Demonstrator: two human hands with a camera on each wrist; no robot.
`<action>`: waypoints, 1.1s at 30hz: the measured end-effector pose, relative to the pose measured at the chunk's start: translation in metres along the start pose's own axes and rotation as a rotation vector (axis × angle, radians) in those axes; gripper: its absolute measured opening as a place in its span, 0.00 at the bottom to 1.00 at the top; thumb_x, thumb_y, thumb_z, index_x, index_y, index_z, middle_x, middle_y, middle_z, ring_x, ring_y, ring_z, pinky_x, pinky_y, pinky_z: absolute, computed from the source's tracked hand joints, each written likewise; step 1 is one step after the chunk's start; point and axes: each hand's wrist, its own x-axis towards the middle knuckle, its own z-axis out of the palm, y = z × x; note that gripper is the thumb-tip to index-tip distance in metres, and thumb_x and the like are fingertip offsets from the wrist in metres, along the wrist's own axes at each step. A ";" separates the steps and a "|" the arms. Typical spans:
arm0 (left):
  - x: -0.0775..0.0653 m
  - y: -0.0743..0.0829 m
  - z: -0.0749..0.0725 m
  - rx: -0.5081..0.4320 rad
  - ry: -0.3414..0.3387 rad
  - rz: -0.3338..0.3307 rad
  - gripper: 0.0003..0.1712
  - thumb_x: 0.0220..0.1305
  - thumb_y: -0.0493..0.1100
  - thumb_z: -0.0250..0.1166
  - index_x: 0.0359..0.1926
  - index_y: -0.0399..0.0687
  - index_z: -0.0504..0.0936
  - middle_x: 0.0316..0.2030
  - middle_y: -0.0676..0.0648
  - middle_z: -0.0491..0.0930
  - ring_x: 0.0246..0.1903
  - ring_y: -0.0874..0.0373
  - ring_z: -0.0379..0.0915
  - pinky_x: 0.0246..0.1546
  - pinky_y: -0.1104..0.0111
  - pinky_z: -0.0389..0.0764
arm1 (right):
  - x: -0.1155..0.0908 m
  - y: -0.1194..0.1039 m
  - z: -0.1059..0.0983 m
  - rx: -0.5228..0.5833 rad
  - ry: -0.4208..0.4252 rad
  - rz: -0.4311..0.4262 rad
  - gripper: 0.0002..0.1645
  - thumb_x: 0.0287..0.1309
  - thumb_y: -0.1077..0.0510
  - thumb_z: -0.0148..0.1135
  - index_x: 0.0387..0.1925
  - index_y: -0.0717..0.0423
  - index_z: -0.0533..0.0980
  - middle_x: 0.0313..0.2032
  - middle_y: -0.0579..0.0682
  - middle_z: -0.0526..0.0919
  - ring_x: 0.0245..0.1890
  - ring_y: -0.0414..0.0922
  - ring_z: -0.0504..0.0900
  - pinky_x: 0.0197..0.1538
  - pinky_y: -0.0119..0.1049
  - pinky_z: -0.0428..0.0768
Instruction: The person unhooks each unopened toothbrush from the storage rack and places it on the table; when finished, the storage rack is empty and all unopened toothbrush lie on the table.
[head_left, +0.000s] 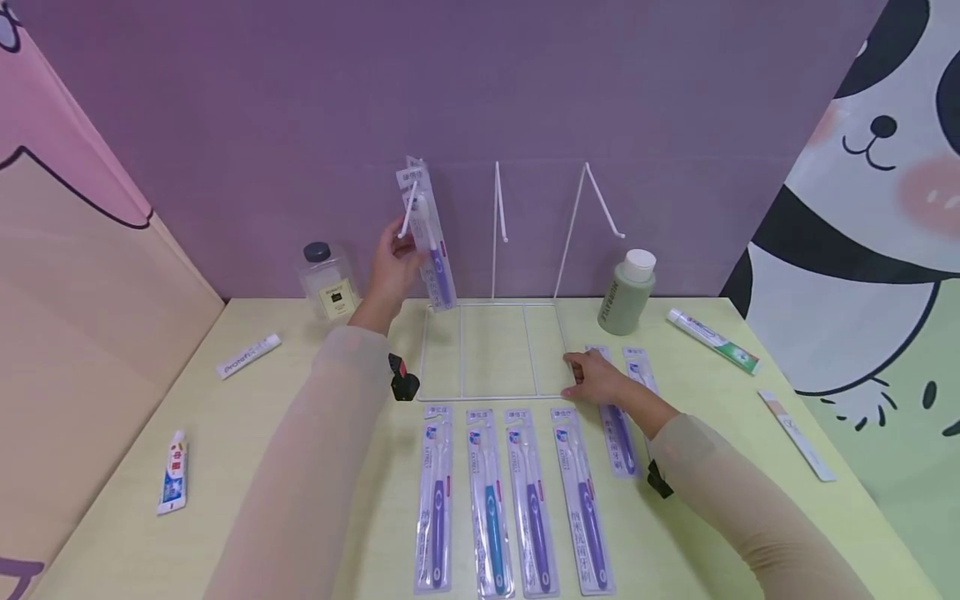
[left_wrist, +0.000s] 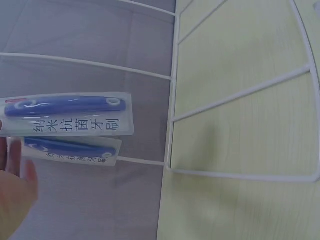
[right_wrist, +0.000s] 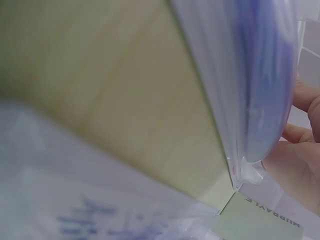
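Observation:
A white wire display rack (head_left: pixel 462 350) has three upright hooks at the back. Two packaged toothbrushes (head_left: pixel 433 250) with purple handles hang on its left hook; in the left wrist view the toothbrush packs (left_wrist: pixel 70 115) hang one beside the other. My left hand (head_left: pixel 393 271) is right at these packs, its thumb and fingers apart and slightly blurred. With my right hand (head_left: pixel 596 379) I grip the rack's front right corner between thumb and fingers. The right wrist view shows the fingers (right_wrist: pixel 302 137) partly, behind a close, blurred toothbrush pack (right_wrist: pixel 270 75).
Several packaged toothbrushes (head_left: pixel 531 508) lie in a row before the rack, and two more (head_left: pixel 618 437) lie under my right forearm. A clear bottle (head_left: pixel 326 283) stands left, a green bottle (head_left: pixel 628 296) right. Toothpaste tubes (head_left: pixel 712 340) and a slim box (head_left: pixel 797 435) lie near the sides.

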 end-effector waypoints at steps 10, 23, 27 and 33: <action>-0.002 0.000 0.003 -0.149 0.061 0.057 0.26 0.59 0.29 0.57 0.58 0.48 0.65 0.48 0.42 0.72 0.46 0.52 0.69 0.46 0.64 0.72 | -0.002 -0.003 -0.004 -0.020 0.012 0.011 0.42 0.48 0.55 0.68 0.62 0.65 0.60 0.37 0.53 0.63 0.37 0.48 0.62 0.41 0.40 0.67; -0.016 0.013 0.000 -0.040 -0.100 0.068 0.25 0.60 0.29 0.55 0.57 0.47 0.65 0.46 0.41 0.72 0.39 0.52 0.71 0.36 0.64 0.75 | 0.001 -0.005 -0.005 0.015 -0.004 0.006 0.43 0.50 0.56 0.67 0.63 0.65 0.58 0.40 0.54 0.63 0.39 0.48 0.63 0.43 0.41 0.68; -0.034 0.006 -0.014 -0.006 -0.184 0.035 0.26 0.61 0.29 0.55 0.59 0.46 0.63 0.47 0.38 0.70 0.41 0.50 0.70 0.38 0.62 0.76 | 0.001 -0.008 -0.003 0.012 -0.010 0.012 0.43 0.49 0.56 0.67 0.63 0.65 0.59 0.39 0.54 0.63 0.38 0.48 0.63 0.43 0.41 0.67; -0.060 -0.025 -0.046 -0.004 -0.249 -0.138 0.28 0.62 0.28 0.52 0.62 0.45 0.58 0.47 0.38 0.67 0.42 0.51 0.69 0.42 0.58 0.74 | 0.001 -0.008 -0.002 0.011 -0.016 0.029 0.43 0.49 0.56 0.67 0.63 0.63 0.58 0.41 0.54 0.64 0.39 0.48 0.64 0.45 0.42 0.68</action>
